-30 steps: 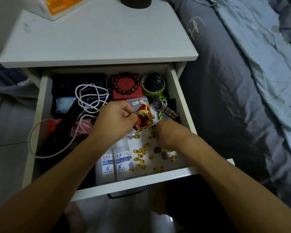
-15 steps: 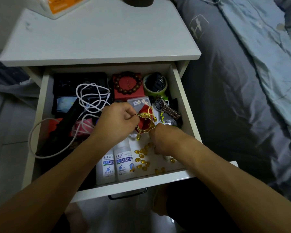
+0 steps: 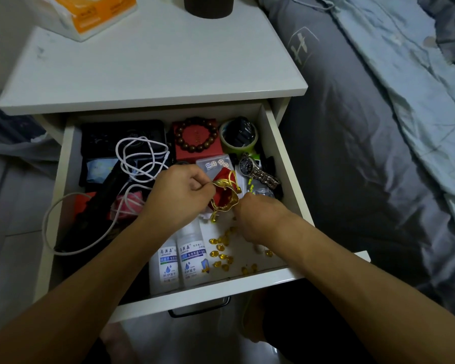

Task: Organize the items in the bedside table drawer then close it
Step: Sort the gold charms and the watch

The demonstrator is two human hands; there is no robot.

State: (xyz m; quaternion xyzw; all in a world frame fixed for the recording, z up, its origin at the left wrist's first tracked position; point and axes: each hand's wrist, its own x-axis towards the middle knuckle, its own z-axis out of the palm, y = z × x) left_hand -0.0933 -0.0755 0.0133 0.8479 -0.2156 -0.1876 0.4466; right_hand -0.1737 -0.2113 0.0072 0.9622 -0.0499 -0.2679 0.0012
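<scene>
I have my left hand (image 3: 180,195) pinching the gold-trimmed rim of the small red drawstring pouch (image 3: 225,191), holding its mouth open above the middle of the open white bedside drawer (image 3: 281,158). My right hand (image 3: 258,214) sits just beside the pouch mouth with its fingers curled down; I judge it is bringing something to the opening, but I cannot tell whether it actually holds one of the small gold ingot-shaped charms (image 3: 222,249) that lie scattered on the drawer floor at the front right. The step in hand looks like gathering those charms into the pouch. To do it well I would keep the left pinch firm and the mouth tilted upward so nothing spills back, feed the pieces from directly above the opening, and pick up a few at a time, since they look small and slippery. The two white pump bottles with blue labels (image 3: 180,256) lie just beside the charms, so I would sweep away from them. The tangled white charging cable (image 3: 139,158) and the steel-banded wristwatch (image 3: 256,170) have not yet been tidied, and the drawer is not yet shut.
</scene>
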